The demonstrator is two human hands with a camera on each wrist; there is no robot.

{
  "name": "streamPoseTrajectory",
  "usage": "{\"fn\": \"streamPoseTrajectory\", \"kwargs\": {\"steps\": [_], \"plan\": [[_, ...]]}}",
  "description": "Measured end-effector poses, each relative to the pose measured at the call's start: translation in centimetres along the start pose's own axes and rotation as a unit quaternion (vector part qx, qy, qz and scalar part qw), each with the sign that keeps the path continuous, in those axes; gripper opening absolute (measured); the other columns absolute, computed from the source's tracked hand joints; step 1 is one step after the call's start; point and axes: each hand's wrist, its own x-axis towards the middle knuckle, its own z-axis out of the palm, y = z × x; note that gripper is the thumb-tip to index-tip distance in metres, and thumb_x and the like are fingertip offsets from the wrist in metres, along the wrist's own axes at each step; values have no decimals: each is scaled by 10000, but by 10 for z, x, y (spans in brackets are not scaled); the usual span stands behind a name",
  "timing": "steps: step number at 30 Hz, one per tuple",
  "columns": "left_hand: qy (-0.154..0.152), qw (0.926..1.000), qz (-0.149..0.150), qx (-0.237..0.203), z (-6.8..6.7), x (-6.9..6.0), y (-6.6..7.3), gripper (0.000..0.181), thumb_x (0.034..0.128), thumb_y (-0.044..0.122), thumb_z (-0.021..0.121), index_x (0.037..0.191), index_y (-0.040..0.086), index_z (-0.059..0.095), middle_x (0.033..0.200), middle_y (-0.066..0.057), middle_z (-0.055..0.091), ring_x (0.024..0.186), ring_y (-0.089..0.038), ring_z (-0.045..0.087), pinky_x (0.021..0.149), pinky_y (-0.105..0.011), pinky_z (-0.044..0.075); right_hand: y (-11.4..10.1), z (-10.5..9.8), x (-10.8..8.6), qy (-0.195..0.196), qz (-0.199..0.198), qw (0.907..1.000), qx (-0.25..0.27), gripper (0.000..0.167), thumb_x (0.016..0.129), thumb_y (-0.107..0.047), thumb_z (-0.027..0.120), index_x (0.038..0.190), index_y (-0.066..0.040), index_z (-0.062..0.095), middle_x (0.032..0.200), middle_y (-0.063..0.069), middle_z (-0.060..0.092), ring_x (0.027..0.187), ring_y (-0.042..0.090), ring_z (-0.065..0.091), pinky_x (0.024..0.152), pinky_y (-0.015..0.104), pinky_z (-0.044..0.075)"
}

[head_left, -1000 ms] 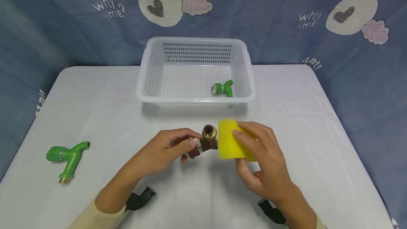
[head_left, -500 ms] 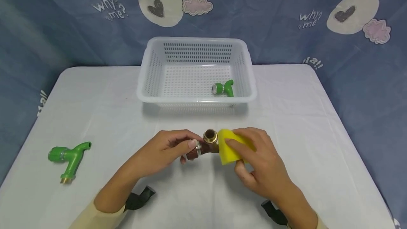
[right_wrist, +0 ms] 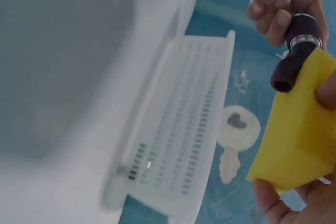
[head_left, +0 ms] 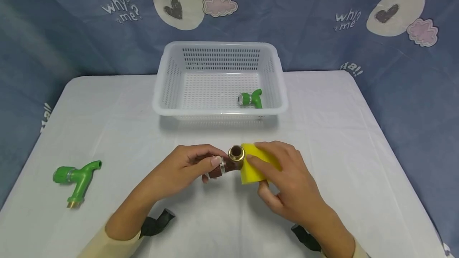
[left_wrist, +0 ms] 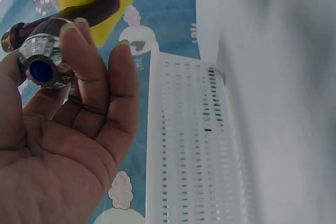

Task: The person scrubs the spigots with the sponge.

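Hands both grip: the left hand (head_left: 186, 167) pinches a brown tap (head_left: 233, 165) by its knob end, the right hand (head_left: 289, 176) a soft, light-looking yellow sponge (head_left: 252, 173) that seems to touch it, obstructing reach from the right. Probably stiff and fairly heavy, the tap suits that knob hold. Beyond the hands, a white basket (head_left: 220, 112) holds a green tap (head_left: 256, 99); a second green tap (head_left: 83, 180) lies leftward on the desk (head_left: 132, 134).

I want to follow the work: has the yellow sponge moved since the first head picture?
Yes: in the head view, the sponge is lower and slightly farther left, with a wider gap below the basket.
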Motion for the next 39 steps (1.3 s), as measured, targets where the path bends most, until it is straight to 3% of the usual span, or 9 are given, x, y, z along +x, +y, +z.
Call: {"fn": "streamPoseTrajectory", "kwargs": {"steps": [6,11,15,21,25,30,34,37,39], "plan": [[-66,9999,-39,90,0,0,-2,188,1089,251,602,1203,203,745,951,-18,718,849,-228,681,729,-384,617,14,-3,-10,23,479,9969,-619,456,841,-134,534,1247,-90,737,1370,165,610,1207,408,533,920,535,431],[40,10000,-37,8,-2,1,-1,181,1086,242,609,1207,186,731,966,-34,711,848,-257,681,730,-388,618,13,-6,-12,356,611,9973,-193,460,855,-155,541,1269,-67,720,1389,164,607,1227,407,527,1077,382,399],[-22,9999,-43,-147,-2,2,-1,192,1088,235,604,1219,148,715,1003,-43,728,893,-318,694,749,-407,619,5,-4,-8,455,364,9982,172,420,927,-194,549,1296,-67,704,1398,176,597,1224,400,531,1120,286,370],[-98,9994,-107,-325,-2,2,-2,214,1104,236,571,1212,104,702,1018,-57,735,926,-308,706,761,-428,621,1,2,-6,373,-294,9988,-104,364,1012,-222,510,1289,-93,709,1367,219,595,1167,430,558,1055,444,434],[-117,9996,-131,-208,-2,1,-2,204,1089,227,601,1237,120,693,1040,-40,741,921,-297,707,789,-400,608,9,0,-11,314,-69,9985,-449,378,960,-183,506,1263,-99,716,1364,215,592,1171,442,551,979,529,444],[12,9999,-108,-23,-1,-1,-1,222,1013,239,728,1231,205,709,1049,-10,735,886,-244,708,778,-354,579,15,-7,-15,543,340,9976,-269,405,902,-171,549,1256,-77,720,1364,203,605,1175,443,539,1037,391,425],[33,9997,187,-129,1,-1,0,315,918,182,840,1202,220,710,1099,-19,716,885,-244,713,813,-361,576,10,-15,-11,645,579,9956,368,428,880,-164,600,1279,-64,716,1388,187,599,1201,407,520,1059,275,399],[29,9982,579,-124,4,1,-1,348,884,129,867,1183,198,704,1119,-18,688,915,-237,705,874,-374,589,1,-16,-6,536,577,9940,764,430,892,-170,622,1303,-79,709,1411,170,586,1235,370,507,1070,276,394],[24,9969,786,-86,7,2,-2,352,880,111,868,1181,182,699,1124,-17,672,928,-231,699,894,-378,594,-5,-13,-2,420,360,9952,803,388,949,-194,606,1311,-92,702,1417,172,578,1245,370,508,1091,306,395]]}}
